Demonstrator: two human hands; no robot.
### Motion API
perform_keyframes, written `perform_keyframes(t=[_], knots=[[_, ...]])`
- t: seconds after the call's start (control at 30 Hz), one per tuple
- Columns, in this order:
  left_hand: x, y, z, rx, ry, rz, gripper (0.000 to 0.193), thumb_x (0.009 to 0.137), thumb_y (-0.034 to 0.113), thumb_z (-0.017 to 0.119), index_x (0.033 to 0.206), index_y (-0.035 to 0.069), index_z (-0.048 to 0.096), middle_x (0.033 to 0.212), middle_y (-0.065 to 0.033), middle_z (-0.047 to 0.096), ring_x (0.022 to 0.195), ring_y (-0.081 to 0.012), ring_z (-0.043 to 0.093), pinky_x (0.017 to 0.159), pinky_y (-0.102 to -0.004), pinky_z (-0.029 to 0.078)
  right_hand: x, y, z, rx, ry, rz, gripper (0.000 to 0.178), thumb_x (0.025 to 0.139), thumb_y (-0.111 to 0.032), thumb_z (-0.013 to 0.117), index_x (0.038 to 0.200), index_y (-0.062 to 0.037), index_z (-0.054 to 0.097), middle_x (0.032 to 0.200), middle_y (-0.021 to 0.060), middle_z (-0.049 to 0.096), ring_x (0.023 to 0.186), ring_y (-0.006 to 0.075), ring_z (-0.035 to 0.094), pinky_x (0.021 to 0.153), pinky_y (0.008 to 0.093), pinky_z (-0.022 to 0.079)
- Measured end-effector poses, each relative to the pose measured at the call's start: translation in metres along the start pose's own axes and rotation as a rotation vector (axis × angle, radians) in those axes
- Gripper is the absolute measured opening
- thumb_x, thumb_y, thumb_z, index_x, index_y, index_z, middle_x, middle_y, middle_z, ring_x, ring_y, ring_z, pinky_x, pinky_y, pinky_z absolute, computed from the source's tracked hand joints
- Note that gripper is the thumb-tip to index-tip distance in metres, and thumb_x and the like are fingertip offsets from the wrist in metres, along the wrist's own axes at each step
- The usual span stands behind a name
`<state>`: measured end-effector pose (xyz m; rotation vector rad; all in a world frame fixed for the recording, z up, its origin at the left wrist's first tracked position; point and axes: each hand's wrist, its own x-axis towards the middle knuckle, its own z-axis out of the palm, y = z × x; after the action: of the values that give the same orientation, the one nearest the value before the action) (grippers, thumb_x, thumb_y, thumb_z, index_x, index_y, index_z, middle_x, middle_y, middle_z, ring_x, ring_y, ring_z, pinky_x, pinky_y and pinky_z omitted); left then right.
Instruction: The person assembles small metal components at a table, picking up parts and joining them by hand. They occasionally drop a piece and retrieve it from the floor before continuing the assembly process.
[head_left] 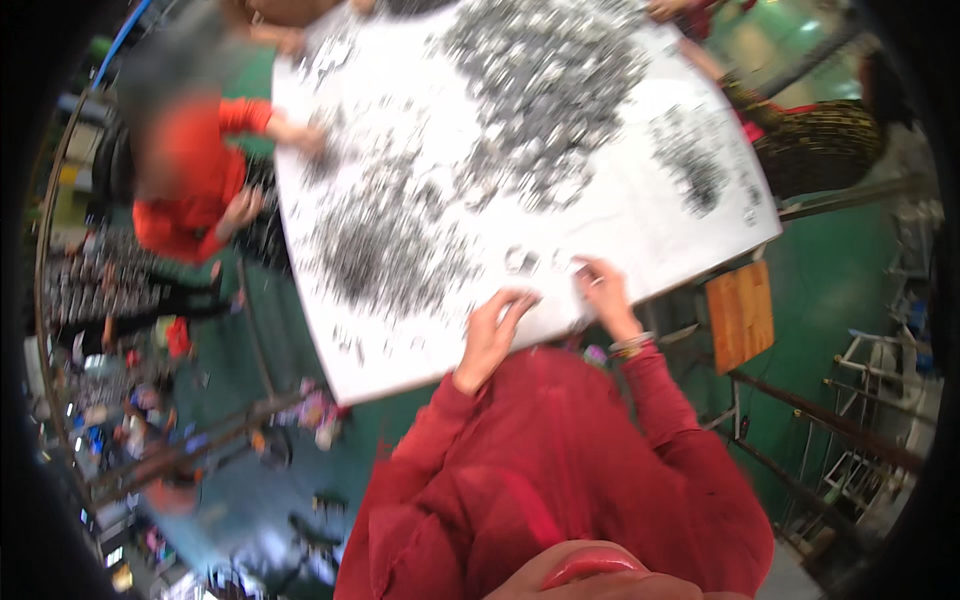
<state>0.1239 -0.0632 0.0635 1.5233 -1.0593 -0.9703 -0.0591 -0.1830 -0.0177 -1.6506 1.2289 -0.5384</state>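
Observation:
My left hand (491,333) is over the near edge of the white table (640,245), thumb and fingers drawn together in a pinch. Anything between its fingertips is too blurred to name. To its right, my right hand (604,292) also has thumb and fingers closed together, and a small thing in them cannot be made out. Just beyond the hands lie a small dark ring-like part (520,260) and a paler small part (562,260). A wide spread of small dark parts (375,250) covers the table to the left of my hands.
A large heap of grey ring-like parts (550,90) fills the far middle, with a smaller dark pile (700,180) at right. A person in orange (185,175) reaches in from the left; other people's arms show at the far side. A wooden stool (740,318) stands right.

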Motion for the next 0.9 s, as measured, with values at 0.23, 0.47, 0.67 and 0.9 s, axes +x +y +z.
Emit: perform_keyframes(t=[0.23, 0.47, 0.67, 0.9], knots=[[0.005, -0.002, -0.020, -0.005, 0.017, 0.036, 0.012, 0.087, 0.004, 0.060, 0.093, -0.004, 0.066, 0.086, -0.0116, 0.069, 0.082, -0.0148, 0.065, 0.075, -0.0265, 0.049, 0.058, 0.072, 0.017, -0.357, -0.077, -0.526, 0.021, 0.082, -0.011, 0.059, 0.101, -0.0056, 0.065, 0.109, 0.0110, 0.062, 0.104, 0.0293, 0.053, 0.091, 0.0369, 0.044], [0.022, -0.005, -0.010, -0.007, -0.137, 0.087, 0.015, 0.090, 0.008, 0.055, 0.092, -0.003, 0.066, 0.085, -0.0109, 0.069, 0.080, -0.0156, 0.065, 0.075, -0.0276, 0.049, 0.036, -0.006, 0.010, 0.780, 0.085, 0.114, 0.021, 0.091, -0.015, 0.055, 0.103, 0.0020, 0.058, 0.093, 0.0097, 0.062, 0.081, 0.0190, 0.063, 0.069, 0.0326, 0.055], [0.042, 0.011, 0.025, 0.048, -0.178, 0.174, 0.015, 0.090, 0.011, 0.057, 0.090, -0.002, 0.066, 0.081, -0.0109, 0.069, 0.077, -0.0171, 0.065, 0.074, -0.0279, 0.050, -0.002, -0.074, -0.043, 0.897, -0.101, 0.053, 0.023, 0.086, -0.007, 0.061, 0.106, 0.0028, 0.056, 0.086, 0.0089, 0.062, 0.075, 0.0148, 0.062, 0.064, 0.0283, 0.055], [0.048, 0.048, 0.082, 0.059, -0.297, 0.242, 0.016, 0.090, 0.011, 0.057, 0.087, -0.003, 0.063, 0.078, -0.0096, 0.068, 0.073, -0.0146, 0.065, 0.069, -0.0272, 0.050, -0.037, -0.091, -0.106, 0.242, 0.077, -0.179, 0.016, 0.079, -0.002, 0.064, 0.095, 0.0024, 0.065, 0.084, 0.0071, 0.067, 0.076, 0.0121, 0.063, 0.070, 0.0247, 0.052]])
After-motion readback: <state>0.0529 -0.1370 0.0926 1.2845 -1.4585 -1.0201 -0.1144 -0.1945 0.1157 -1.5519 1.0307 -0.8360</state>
